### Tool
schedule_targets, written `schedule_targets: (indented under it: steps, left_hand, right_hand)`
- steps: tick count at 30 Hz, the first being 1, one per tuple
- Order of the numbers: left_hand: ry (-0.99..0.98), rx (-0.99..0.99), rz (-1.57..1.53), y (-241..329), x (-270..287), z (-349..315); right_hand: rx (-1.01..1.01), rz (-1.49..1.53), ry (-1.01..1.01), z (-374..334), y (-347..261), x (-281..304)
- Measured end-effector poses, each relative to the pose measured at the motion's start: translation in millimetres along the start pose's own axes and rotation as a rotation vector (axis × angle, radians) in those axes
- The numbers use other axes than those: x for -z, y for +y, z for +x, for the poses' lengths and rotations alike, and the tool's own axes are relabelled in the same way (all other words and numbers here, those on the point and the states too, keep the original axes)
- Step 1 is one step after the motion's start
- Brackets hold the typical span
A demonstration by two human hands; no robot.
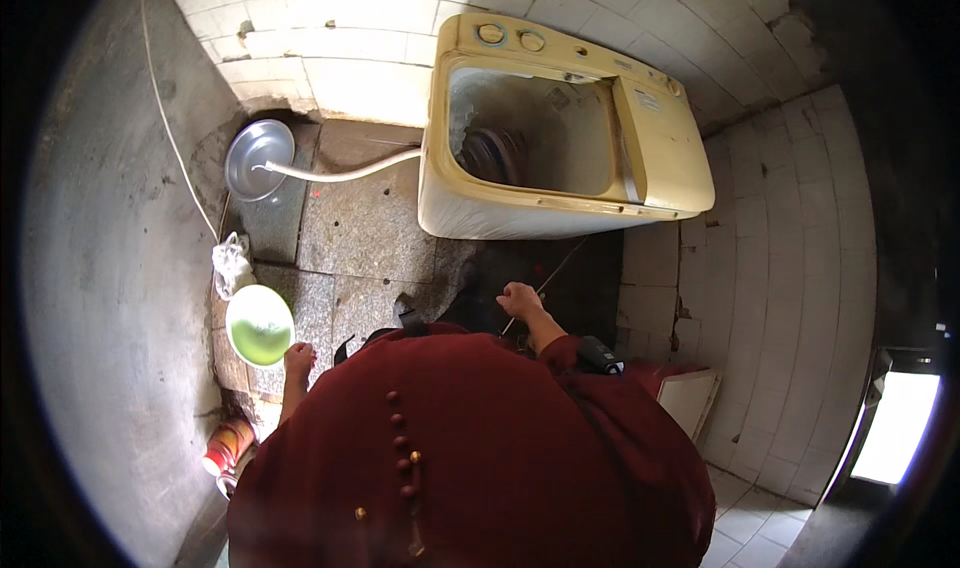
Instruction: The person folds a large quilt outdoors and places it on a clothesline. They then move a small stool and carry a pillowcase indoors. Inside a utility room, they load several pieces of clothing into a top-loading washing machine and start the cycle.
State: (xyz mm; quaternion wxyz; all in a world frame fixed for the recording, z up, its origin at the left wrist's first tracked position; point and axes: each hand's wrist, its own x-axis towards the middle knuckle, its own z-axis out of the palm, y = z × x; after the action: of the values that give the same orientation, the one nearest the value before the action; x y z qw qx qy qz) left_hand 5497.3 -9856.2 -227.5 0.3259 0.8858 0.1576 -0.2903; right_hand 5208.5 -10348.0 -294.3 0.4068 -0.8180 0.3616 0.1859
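My left hand (298, 356) is low on the left, fingers curled, right beside the rim of a light green plastic basin (260, 320). Whether it grips that rim, I cannot tell. My right hand (521, 301) is in front of my body with the fingers closed; what lies in them, if anything, is hidden. A thin pale line, perhaps a cord, passes close by it. Beyond my hands stands a yellowed twin-tub washing machine (520, 204). Its wash tub is uncovered, and dark, partly striped cloth (492, 155) lies inside.
A pale drain hose (350, 176) runs from the machine to a steel basin (246, 174) by the wall. White netting or cloth (231, 265) lies near the green basin. A red and orange container (229, 445) sits at lower left. Stone slabs (365, 223) form the floor.
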Motion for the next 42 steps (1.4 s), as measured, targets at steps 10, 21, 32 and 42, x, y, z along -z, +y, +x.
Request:
schedule_targets:
  steps: [10, 21, 32, 42]
  left_hand:
    - [-0.031, -0.143, 0.119, 19.9, 11.6, -0.6]
    - [0.041, -0.624, 0.119, 190.3, -53.6, -22.0]
    - [-0.183, -1.869, 0.567, 434.0, -412.5, -289.7]
    - [-0.240, -1.925, 0.940, 468.5, -576.9, -362.1]
  right_hand:
    - [-0.285, 0.302, 1.357, -18.0, 10.3, 152.7]
    - [0.034, -0.386, 1.364, 6.7, 108.7, 285.0]
    - [0.252, -0.153, 1.045, -6.1, 169.4, 324.2]
    - [0.389, 0.794, 0.428, 30.9, 263.5, 414.6]
